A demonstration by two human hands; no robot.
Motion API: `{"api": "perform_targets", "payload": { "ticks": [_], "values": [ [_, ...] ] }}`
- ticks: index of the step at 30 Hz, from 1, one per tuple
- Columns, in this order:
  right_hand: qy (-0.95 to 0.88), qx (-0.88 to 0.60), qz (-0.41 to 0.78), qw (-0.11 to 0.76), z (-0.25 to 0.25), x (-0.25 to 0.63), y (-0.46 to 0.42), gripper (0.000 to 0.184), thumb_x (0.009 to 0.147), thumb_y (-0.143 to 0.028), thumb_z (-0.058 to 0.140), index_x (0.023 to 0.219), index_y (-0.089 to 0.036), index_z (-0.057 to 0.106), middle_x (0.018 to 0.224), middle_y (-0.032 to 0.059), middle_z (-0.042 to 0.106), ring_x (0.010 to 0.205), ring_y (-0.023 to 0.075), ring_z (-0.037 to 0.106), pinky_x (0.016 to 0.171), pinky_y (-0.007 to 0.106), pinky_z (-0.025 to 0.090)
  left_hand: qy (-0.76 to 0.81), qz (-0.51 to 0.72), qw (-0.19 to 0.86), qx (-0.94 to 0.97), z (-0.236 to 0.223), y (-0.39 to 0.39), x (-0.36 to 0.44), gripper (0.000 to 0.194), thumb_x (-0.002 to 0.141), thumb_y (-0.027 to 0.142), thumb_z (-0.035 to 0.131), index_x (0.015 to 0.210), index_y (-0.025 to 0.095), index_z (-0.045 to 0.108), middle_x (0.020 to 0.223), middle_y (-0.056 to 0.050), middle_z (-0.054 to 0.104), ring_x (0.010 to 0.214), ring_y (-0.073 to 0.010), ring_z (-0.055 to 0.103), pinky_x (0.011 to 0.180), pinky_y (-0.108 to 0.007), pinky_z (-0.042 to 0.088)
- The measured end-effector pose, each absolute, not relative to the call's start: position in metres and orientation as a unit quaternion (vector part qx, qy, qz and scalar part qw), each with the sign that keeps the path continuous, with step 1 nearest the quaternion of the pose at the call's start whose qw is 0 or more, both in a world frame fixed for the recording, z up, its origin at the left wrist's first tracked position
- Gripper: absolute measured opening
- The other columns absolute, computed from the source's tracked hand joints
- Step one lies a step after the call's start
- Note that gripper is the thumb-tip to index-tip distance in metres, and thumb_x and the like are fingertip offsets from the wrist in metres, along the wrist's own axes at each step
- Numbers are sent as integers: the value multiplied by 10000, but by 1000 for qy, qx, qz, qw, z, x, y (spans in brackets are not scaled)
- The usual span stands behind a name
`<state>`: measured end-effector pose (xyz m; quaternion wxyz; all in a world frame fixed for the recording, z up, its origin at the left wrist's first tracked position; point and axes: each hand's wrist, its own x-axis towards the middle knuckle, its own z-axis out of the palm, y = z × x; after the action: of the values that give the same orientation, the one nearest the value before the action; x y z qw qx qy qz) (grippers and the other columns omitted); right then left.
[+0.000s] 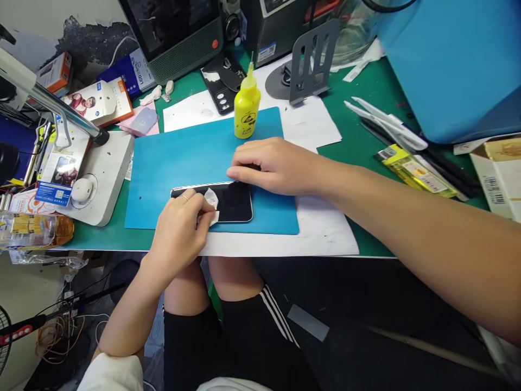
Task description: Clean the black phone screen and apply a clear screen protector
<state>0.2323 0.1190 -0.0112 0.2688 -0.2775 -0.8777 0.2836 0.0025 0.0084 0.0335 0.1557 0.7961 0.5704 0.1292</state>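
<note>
A dark-screened phone (234,203) lies flat on a blue mat (154,163), close to the table's front edge. My left hand (181,225), with a ring on one finger, is closed around a crumpled white tissue (211,199) and presses it against the phone's screen. By the phone's far edge, my right hand (272,165) rests with its fingers curled and thumb and fingertips together; whatever may be between them is hidden. Beyond my hands, a yellow dropper bottle (246,111) stands upright at the mat's far edge.
A grey phone stand (311,65) and a dark phone back cover (223,81) are behind the bottle. White tweezers (391,125) and a yellow packet (419,171) lie at right. At left sit a white lamp base (103,184) and several boxes. A monitor (175,32) stands behind.
</note>
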Motion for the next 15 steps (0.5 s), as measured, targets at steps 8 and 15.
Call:
{"api": "perform_targets", "payload": {
  "ticks": [8, 15],
  "values": [
    [-884, -292, 292, 219, -12, 232, 116, 391, 1018, -516, 460, 900, -213, 677, 882, 75, 705, 839, 235, 627, 756, 369, 428, 584, 102, 171, 787, 42, 8, -28, 179, 964, 137, 619, 803, 213, 598, 854, 1, 636, 743, -173, 567, 718, -327, 371],
    [-867, -297, 320, 241, -14, 234, 117, 575, 1054, -643, 333, 861, -254, 711, 859, 77, 715, 831, 253, 651, 748, 409, 448, 566, 79, 185, 799, 46, 13, -41, 179, 969, 155, 601, 804, 223, 595, 814, 11, 641, 821, -195, 607, 764, -348, 360]
  ]
}}
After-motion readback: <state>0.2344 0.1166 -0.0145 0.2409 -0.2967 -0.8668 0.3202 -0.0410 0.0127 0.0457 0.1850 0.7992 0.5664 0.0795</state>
